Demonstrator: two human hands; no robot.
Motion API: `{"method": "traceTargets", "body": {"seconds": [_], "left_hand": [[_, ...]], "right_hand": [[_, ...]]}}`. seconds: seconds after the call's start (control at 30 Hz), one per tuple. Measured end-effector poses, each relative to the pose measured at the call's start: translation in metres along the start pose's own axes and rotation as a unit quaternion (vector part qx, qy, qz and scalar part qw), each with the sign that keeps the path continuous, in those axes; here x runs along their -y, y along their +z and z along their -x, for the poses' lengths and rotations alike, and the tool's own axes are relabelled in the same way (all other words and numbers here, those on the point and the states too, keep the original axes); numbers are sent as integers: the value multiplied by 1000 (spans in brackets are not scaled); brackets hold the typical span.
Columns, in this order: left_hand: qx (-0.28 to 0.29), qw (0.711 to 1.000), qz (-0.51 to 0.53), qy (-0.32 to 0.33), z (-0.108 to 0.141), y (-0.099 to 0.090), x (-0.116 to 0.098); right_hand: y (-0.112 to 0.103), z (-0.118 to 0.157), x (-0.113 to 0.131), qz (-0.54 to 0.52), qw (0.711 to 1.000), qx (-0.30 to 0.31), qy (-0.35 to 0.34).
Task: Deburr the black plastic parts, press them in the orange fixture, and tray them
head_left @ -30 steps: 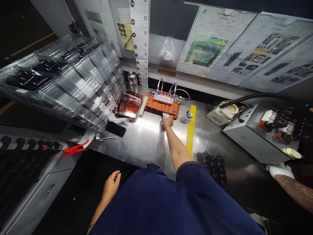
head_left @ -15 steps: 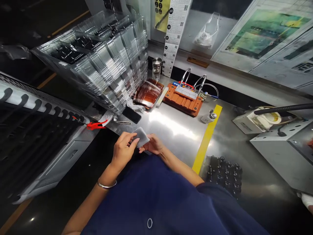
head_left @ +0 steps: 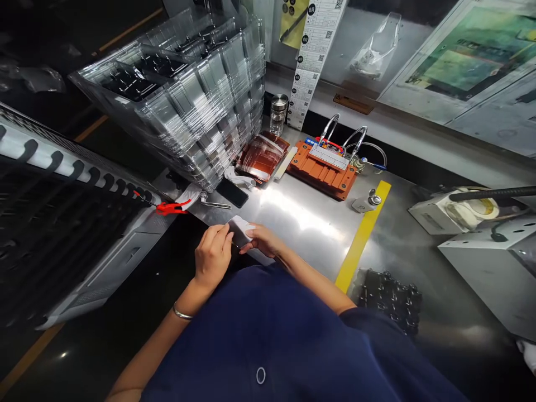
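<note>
My left hand (head_left: 213, 254), a bangle at its wrist, has its fingers closed at the left edge of a small pale grey cloth-like pad (head_left: 240, 230). From the other side my right hand (head_left: 264, 241) grips the same pad, thumb and fingers around its right edge. A thin dark, gold-glinting edge (head_left: 236, 244) shows beneath the pad between both hands; what it belongs to I cannot make out. The pad is held tilted above the near edge of the metal table (head_left: 293, 240), close to my body.
Clear plastic trays (head_left: 201, 106) stand stacked at the left. Beyond my hands lie a phone (head_left: 233, 194), brown film-wrapped sheets (head_left: 263, 157) and an orange fixture (head_left: 320, 176). A small metal dispenser (head_left: 365, 202) stands near yellow tape (head_left: 364, 234); a black moulded tray (head_left: 389, 301) lies right.
The pad has turned in my hands and looks whiter. My left thumb has come off its top face, and my right fingers reach further over it. The whole view has shifted slightly.
</note>
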State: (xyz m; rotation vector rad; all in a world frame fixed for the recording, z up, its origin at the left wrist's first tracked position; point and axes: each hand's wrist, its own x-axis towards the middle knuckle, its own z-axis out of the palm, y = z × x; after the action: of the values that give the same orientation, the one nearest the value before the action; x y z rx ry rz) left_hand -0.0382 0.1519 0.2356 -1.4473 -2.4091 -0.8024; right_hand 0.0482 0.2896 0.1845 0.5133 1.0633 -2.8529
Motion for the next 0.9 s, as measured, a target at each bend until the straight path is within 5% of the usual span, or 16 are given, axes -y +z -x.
{"method": "traceTargets", "body": {"seconds": [0.33,0.47,0.6,0.7,0.77,0.9], "left_hand": [[19,993,-85,85,-4,15,12],[54,995,-58,59,-6,18,17],[62,995,64,-47,-11,5,20],[129,976,143,-103,-13,-6,21],[169,967,161,-101,-13,-9,20],[163,979,118,-41,-9,-7,17]], "right_hand": [[-2,3,-4,18,999,-3,35],[-1,2,-9,-22,998,24,53],[-1,1,-12,-65,995,24,73],[-2,2,-10,-66,994,30,80],[-1,3,-9,-61,994,35,88],[3,4,-9,-31,994,20,99]]}}
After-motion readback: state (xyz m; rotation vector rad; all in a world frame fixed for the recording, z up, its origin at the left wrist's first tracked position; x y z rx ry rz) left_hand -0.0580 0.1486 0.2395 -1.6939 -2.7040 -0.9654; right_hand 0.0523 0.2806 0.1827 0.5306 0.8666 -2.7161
